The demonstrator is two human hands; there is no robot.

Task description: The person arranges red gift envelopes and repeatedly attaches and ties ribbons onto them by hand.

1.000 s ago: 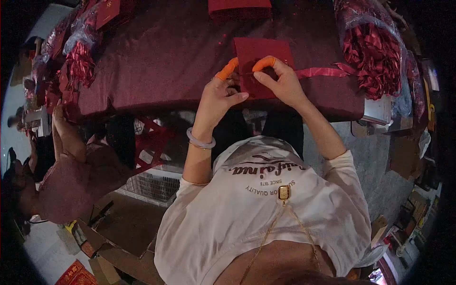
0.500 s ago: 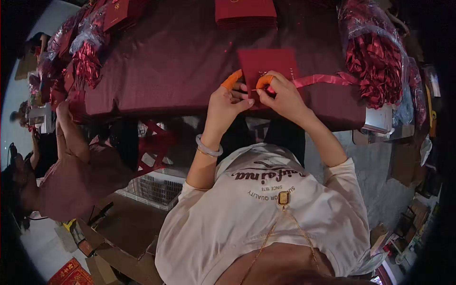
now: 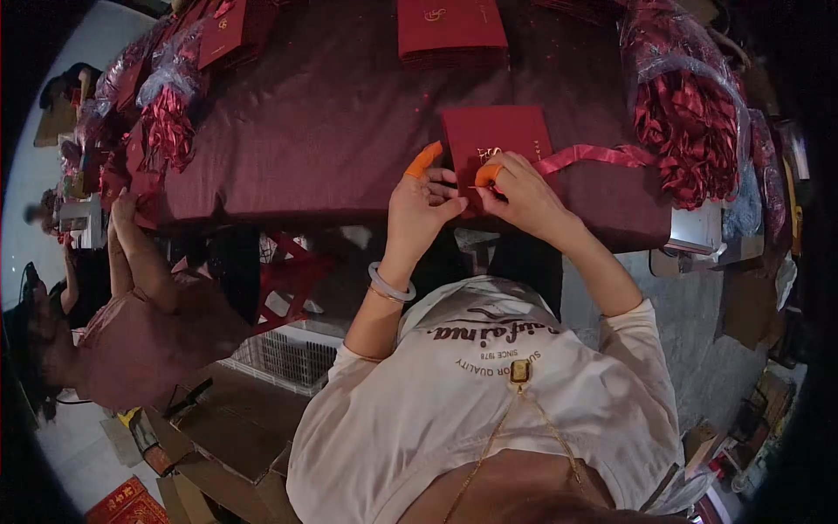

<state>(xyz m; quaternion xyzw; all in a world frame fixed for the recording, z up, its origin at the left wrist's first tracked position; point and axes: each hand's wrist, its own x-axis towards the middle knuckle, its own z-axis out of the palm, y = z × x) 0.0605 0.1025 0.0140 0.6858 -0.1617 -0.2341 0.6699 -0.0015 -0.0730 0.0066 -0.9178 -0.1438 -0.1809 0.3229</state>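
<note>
Lower on the red folder (image 3: pixel 502 127) than a second ago, our right hand (image 3: pixel 522 196) has slid toward the near edge, baring gold print; the whole view has shifted too, so the counter (image 3: pixel 305 148) sits further down.

Nearest us is a soft cream shirt (image 3: pixel 559 419), creased, its printed lettering upside down to us, with a rectangular gold pendant (image 3: pixel 520 371) lying on it. A smooth, pale round bangle (image 3: pixel 390 285) rings our left wrist. Our left hand (image 3: pixel 423 203) is at the folder's left edge, thumb and forefinger apart, the forefinger in a matte orange sleeve (image 3: pixel 424 161); we cannot tell whether the curled fingers clamp the card. Our right grip is drawn in, thumb close to a sheathed forefinger, over the folder's lower part; whether it pinches the thin strand there, we cannot tell. It hides part of the gold emblem.

The flat, stiff folder lies before us on the counter's dark red cloth. A glossy ribbon (image 3: pixel 602 155) runs from under our right hand toward a crumpled ribbon bundle (image 3: pixel 685 140) in clear, crinkled plastic. Beyond, a squared stack of red folders (image 3: pixel 449 31) is cut off by the top edge.
</note>
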